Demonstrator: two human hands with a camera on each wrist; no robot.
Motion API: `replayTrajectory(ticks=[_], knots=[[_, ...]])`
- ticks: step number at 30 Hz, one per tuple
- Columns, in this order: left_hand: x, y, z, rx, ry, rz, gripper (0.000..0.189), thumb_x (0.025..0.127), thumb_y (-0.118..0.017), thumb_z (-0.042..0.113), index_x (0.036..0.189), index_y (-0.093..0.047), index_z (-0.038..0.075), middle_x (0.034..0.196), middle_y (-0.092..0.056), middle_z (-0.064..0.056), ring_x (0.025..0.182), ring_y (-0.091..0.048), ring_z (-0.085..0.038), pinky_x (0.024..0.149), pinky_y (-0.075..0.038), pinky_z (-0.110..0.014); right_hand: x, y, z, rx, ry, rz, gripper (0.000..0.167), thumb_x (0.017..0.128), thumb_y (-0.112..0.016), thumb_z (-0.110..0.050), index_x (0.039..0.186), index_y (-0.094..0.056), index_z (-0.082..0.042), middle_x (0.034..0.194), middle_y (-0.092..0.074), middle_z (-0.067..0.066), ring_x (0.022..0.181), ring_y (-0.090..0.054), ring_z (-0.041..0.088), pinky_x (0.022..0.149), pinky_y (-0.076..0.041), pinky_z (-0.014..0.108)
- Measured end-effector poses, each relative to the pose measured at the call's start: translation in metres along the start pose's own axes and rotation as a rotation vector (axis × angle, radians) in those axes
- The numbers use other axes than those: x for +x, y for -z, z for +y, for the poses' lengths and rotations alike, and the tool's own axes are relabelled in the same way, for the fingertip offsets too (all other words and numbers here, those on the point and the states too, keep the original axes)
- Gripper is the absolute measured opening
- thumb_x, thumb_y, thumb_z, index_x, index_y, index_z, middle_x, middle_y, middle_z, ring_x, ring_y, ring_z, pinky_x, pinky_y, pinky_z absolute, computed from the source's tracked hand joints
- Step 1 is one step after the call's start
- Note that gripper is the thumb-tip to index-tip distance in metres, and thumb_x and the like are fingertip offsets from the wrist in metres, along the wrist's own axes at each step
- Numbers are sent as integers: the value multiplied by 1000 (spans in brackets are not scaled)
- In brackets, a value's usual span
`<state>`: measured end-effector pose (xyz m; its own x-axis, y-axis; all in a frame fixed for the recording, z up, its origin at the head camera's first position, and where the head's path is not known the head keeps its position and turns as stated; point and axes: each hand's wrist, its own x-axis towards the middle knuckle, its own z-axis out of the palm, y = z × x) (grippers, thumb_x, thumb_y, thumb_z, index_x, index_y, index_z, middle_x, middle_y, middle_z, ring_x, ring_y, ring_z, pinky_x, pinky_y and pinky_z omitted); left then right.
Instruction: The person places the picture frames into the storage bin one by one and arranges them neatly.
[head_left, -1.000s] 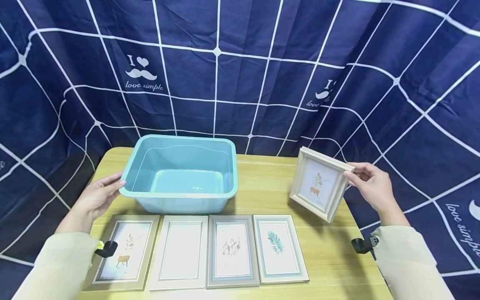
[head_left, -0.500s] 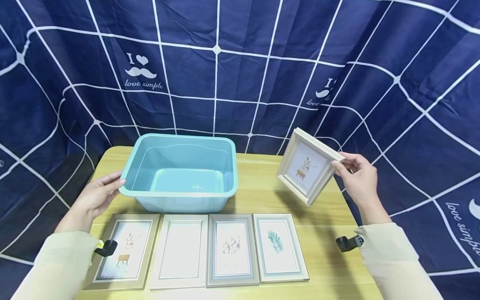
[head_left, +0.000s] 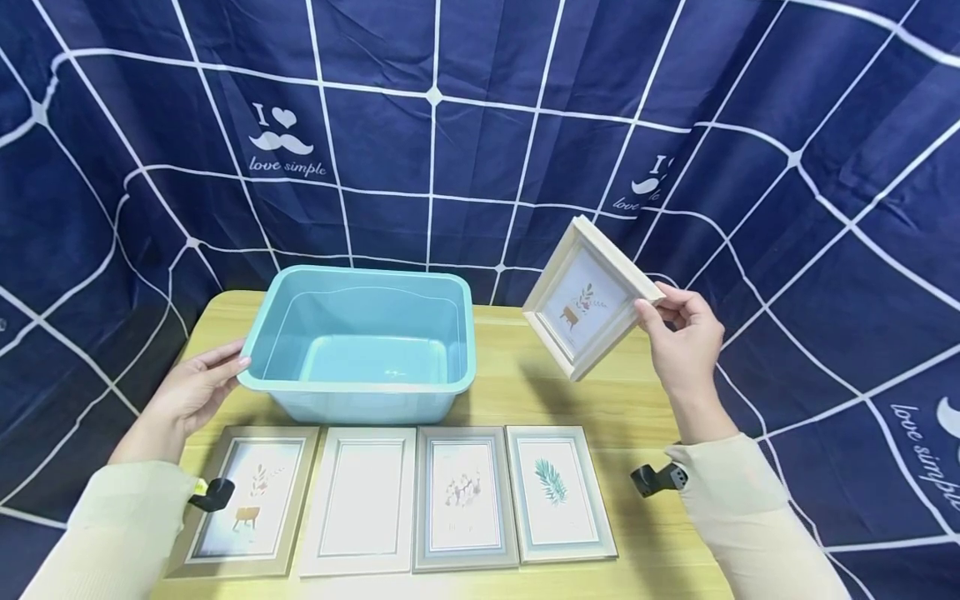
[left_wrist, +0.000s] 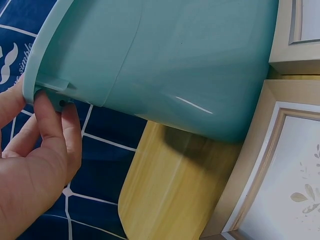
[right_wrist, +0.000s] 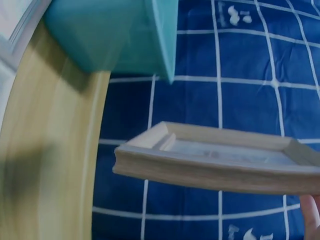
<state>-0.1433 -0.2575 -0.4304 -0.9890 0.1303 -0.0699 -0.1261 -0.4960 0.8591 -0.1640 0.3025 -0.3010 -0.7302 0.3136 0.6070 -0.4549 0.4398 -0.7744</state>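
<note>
My right hand [head_left: 686, 342] pinches a cream picture frame [head_left: 587, 302] by its right corner, thumb in front. The frame hangs tilted above the table, right of the tub, and shows a print of a plant in an orange pot. In the right wrist view the picture frame [right_wrist: 215, 160] appears nearly edge-on, with only a bit of the hand [right_wrist: 311, 217] at the border. At the left end of the light blue plastic tub [head_left: 360, 389], my left hand [head_left: 193, 392] grips the rim. The left wrist view has the thumb outside the rim [left_wrist: 31, 75] and fingers curled underneath.
Along the table's front lie several picture frames in a row: a plant print [head_left: 247, 500], a pale one [head_left: 358, 500], a flower print [head_left: 465, 500] and a green leaf print [head_left: 561, 492]. The wooden table [head_left: 637, 433] is enclosed by a blue gridded curtain [head_left: 480, 150].
My right hand has carried the picture frame left and upward, toward the tub, tilting it further. The left hand and the tub have stayed in place.
</note>
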Motion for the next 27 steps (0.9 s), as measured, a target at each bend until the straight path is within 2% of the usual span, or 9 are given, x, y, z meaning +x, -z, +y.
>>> replayTrajectory(ticks=[4, 7, 11, 18, 27], knots=[[0, 1, 0, 8, -2, -2, 32, 93, -54, -8, 99, -74, 17, 98, -70, 1, 87, -65, -8, 76, -51, -15, -2, -14, -7, 34, 5, 45, 29, 79, -74, 6, 103, -60, 15, 91, -66, -9, 69, -61, 4, 63, -53, 15], [-1, 1, 1, 15, -1, -3, 32, 93, -55, -7, 99, -74, 17, 98, -70, 2, 87, -65, -7, 76, -51, -15, -3, -23, -15, 61, 13, 71, 29, 79, -74, 5, 103, -61, 15, 89, -65, -6, 68, -61, 5, 62, -53, 15], [0, 1, 1, 13, 5, 4, 33, 93, -54, -8, 98, -74, 17, 98, -70, 2, 87, -65, -7, 76, -51, -15, -5, -36, -23, 85, 30, 100, 31, 78, -75, 5, 105, -62, 13, 80, -63, -7, 67, -60, 6, 60, -52, 14], [1, 2, 1, 6, 13, 11, 33, 93, -53, -9, 97, -74, 17, 98, -69, 2, 87, -65, -8, 77, -51, -16, -8, -59, -34, 101, 65, 140, 30, 76, -77, 5, 102, -64, 10, 79, -64, -9, 67, -59, 6, 56, -49, 13], [1, 5, -1, -17, 5, 3, 33, 92, -53, -10, 97, -74, 15, 99, -69, 2, 88, -65, -8, 77, -51, -16, -15, -89, -46, 188, 63, 159, 29, 76, -77, 4, 101, -63, 10, 80, -66, -2, 69, -61, 10, 61, -53, 18]])
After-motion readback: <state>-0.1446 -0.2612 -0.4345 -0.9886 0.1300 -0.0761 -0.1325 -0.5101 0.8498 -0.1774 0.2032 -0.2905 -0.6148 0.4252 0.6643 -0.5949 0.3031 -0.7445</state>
